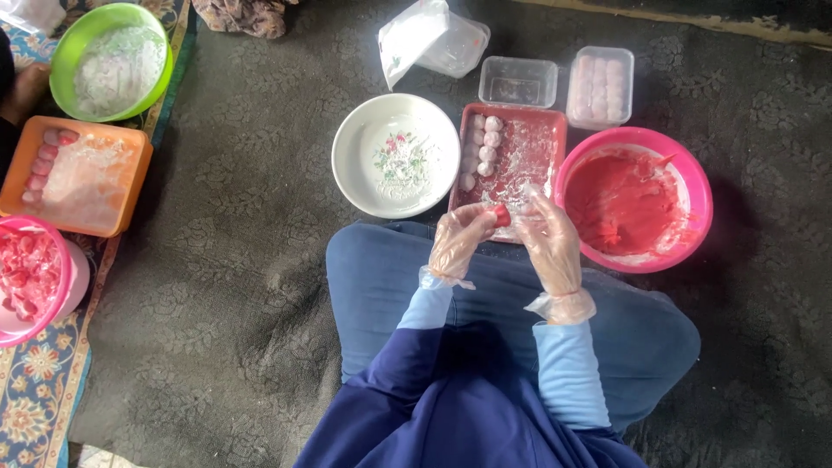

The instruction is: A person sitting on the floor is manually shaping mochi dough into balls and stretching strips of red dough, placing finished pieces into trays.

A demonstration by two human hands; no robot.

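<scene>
Two hands: both wear thin clear plastic gloves and meet at the centre of the frame, over the near edge of the red tray (555, 121).
Left hand (457, 240): fingers curled shut around a small red ball (502, 216), which peeps out at the fingertips.
Right hand (549, 236): fingers half open and bent towards the ball; whether they touch it I cannot tell.
Red tray: dusted with white flour, holding a column of pale floured balls (485, 147) along its left side.
Pink bowl (696, 178): right of the tray, smeared with red paste.
White plate (355, 169): left of the tray, floral centre with a little flour on it.
Clear boxes: one empty (518, 82) above the tray, one filled with pale balls (600, 87) to its right.
Left edge of frame: a green bowl (65, 52) of white flour, an orange tray (130, 139) with reddish balls, another pink bowl (74, 269) of red pieces.
Step in hand: by the look of it, shaping a piece of red paste into a ball.
Next move calls for: a gentle roll between the fingers, then a place in the flour beside the row.
</scene>
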